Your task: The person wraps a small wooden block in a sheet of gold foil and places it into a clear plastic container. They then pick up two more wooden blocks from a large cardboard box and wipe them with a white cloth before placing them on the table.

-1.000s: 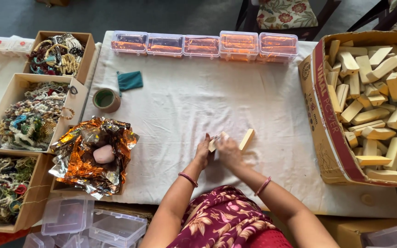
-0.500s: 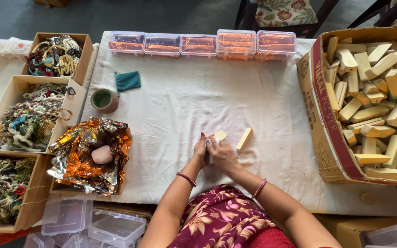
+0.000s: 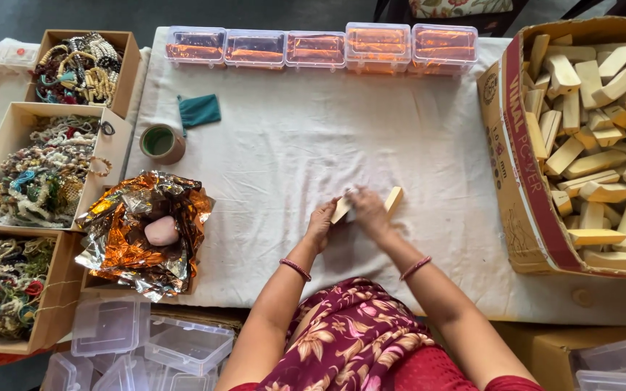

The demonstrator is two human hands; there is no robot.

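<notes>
In the head view, at frame centre on the white cloth (image 3: 291, 166), the left hand (image 3: 322, 223) and right hand (image 3: 368, 211) both pinch a small pale wooden block (image 3: 341, 209), seemingly light, rigid, best held by its long edges, with another block (image 3: 393, 200) just right.

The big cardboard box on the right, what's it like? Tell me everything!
The cardboard box is brown with a red band on its wall. It stands open at the right end of the white cloth, partly cut off by the picture's edge. It is heaped with pale wooden blocks lying every which way. Neither hand touches it.
</notes>
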